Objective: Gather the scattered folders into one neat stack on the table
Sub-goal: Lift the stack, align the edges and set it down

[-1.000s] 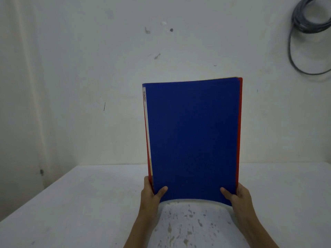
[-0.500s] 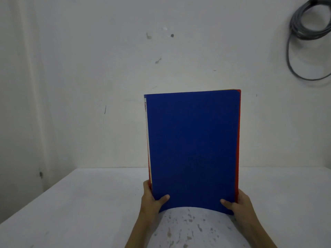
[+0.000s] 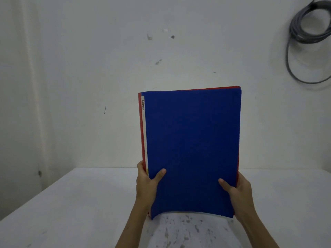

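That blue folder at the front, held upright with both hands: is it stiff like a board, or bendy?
Probably bendy: the blue card folder has a bottom edge that bows between the left hand and right hand. Likely light, since mainly thumbs pinch it. The red folder peeking out behind suggests they slide easily.

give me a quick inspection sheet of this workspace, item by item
surface: white table, dark specks and stains on the near part, nothing lying on the visible part
job's things: blue folder held upright facing the camera, red folder right behind it with its edges showing at the left and top; bottom edge bowed; any further folders behind cannot be told
clutter: nothing seen
hands: left hand grips the lower left edge of the bundle, right hand the lower right edge, thumbs on the blue cover
cables: grey cable coil hangs on the wall at upper right, clear of the table
surroundings: white wall with small marks and scuffs
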